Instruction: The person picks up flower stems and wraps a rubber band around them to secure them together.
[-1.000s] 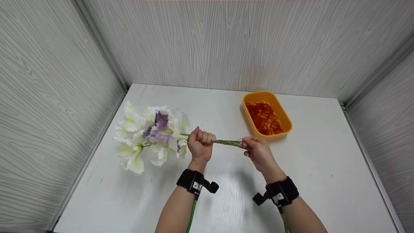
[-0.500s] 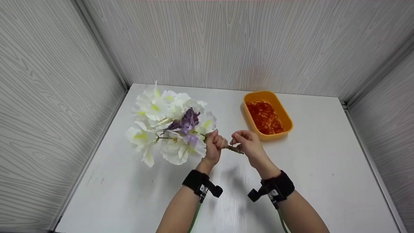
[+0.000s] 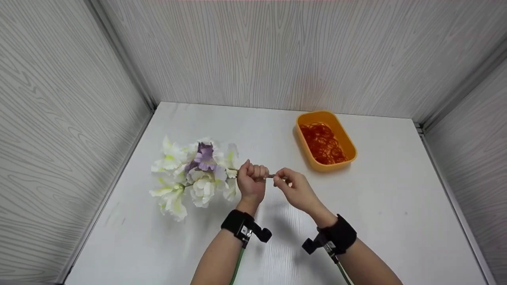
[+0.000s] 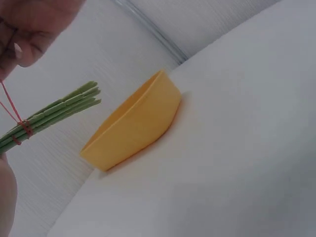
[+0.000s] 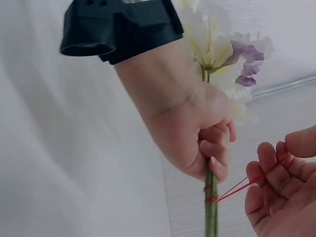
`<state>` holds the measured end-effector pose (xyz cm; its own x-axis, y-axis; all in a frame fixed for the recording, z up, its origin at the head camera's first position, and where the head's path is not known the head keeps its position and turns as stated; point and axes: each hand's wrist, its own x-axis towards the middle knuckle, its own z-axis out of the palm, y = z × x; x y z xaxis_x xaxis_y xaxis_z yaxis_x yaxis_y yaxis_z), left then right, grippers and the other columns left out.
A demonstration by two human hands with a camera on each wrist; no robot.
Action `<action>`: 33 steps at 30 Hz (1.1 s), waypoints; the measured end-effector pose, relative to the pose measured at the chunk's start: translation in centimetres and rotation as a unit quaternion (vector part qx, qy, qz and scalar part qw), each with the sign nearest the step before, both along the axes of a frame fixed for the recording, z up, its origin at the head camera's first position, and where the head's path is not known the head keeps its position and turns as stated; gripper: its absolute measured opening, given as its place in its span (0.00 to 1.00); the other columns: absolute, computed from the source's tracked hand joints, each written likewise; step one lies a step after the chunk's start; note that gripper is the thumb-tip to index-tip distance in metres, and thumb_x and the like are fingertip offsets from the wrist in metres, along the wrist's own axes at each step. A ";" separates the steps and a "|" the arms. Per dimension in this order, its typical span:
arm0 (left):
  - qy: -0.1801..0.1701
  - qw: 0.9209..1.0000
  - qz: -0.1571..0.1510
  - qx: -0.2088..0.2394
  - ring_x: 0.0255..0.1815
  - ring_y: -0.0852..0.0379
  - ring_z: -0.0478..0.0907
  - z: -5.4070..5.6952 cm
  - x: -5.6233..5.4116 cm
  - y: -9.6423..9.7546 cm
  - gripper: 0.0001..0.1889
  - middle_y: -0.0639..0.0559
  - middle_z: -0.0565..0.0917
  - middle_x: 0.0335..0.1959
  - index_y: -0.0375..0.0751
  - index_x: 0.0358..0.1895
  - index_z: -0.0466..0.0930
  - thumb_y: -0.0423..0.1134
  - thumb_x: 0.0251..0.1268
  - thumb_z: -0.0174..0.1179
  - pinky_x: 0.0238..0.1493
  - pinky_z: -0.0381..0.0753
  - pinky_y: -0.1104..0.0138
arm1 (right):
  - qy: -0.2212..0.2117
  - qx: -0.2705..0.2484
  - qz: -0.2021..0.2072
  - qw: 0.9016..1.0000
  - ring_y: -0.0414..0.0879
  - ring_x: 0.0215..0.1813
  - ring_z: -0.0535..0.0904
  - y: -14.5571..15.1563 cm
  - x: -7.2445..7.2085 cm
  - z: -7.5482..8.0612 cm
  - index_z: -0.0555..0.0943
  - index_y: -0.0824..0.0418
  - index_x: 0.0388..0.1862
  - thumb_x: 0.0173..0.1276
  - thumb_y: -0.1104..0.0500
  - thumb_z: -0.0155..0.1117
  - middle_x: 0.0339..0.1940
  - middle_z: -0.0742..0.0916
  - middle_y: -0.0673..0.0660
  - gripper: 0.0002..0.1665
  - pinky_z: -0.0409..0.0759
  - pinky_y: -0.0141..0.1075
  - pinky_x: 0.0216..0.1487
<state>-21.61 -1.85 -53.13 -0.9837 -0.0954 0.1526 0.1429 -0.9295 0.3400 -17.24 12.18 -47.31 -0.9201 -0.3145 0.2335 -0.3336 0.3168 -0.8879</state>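
Note:
My left hand (image 3: 252, 183) grips the stems of a bouquet of white and purple flowers (image 3: 202, 184), held sideways above the table with the blooms to the left. In the left wrist view the green stem ends (image 4: 64, 108) stick out past this hand. A red rubber band (image 5: 232, 191) is wound around the stems just beyond the fist. My right hand (image 3: 298, 190) pinches a loop of that band between thumb and fingers and stretches it away from the stems, as the right wrist view shows.
An orange-yellow tray (image 3: 344, 136) holding many red rubber bands (image 3: 323, 144) stands behind and right of my hands. Wood-grain panels (image 3: 253, 55) enclose the white table (image 3: 396, 190) at the back and sides. Each wrist wears a black camera strap (image 3: 336, 237).
The bouquet tilted toward the right hand, then swung back left to lie nearly level. My right hand has moved left, from the stem ends to close beside my left fist.

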 end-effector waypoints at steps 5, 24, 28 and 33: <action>-0.035 0.991 0.013 0.128 0.15 0.58 0.48 1.1 -0.6 -0.3 0.22 0.55 0.46 0.15 0.45 0.18 0.44 0.35 0.76 0.31 0.25 0.54 0.67 | 0.004 -0.064 0.023 0.998 0.46 0.42 0.78 0.0 0.6 -2.4 0.79 0.69 0.40 0.74 0.65 0.57 0.38 0.83 0.57 0.06 0.74 0.36 0.43; -0.059 0.965 -0.050 0.250 0.14 0.62 0.42 2.1 0.2 -0.6 0.23 0.58 0.46 0.12 0.48 0.16 0.43 0.37 0.75 0.31 0.23 0.43 0.70 | -0.385 -0.455 -0.017 0.803 0.39 0.25 0.64 2.7 -1.4 -7.9 0.67 0.58 0.21 0.77 0.65 0.37 0.19 0.68 0.49 0.21 0.55 0.27 0.21; -0.046 0.967 -0.062 0.241 0.15 0.62 0.41 2.0 0.3 -1.0 0.23 0.58 0.45 0.13 0.48 0.16 0.43 0.37 0.75 0.29 0.24 0.42 0.69 | -0.388 -0.426 -0.036 0.817 0.39 0.23 0.66 3.6 -1.7 -6.8 0.68 0.58 0.22 0.77 0.66 0.39 0.19 0.69 0.50 0.20 0.56 0.27 0.20; -0.048 0.967 -0.060 0.243 0.15 0.62 0.41 1.8 0.2 -1.3 0.22 0.58 0.45 0.12 0.48 0.15 0.44 0.37 0.74 0.31 0.24 0.42 0.69 | -0.393 -0.419 -0.040 0.818 0.41 0.24 0.68 4.2 -1.7 -5.6 0.70 0.60 0.24 0.79 0.64 0.40 0.19 0.70 0.51 0.20 0.56 0.28 0.20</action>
<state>-21.42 -3.18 -51.28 -0.9995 -0.0171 0.0251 0.0136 -0.9909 -0.1342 -18.90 16.40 -52.95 -0.8991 -0.2785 -0.3378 0.4368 -0.5191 -0.7346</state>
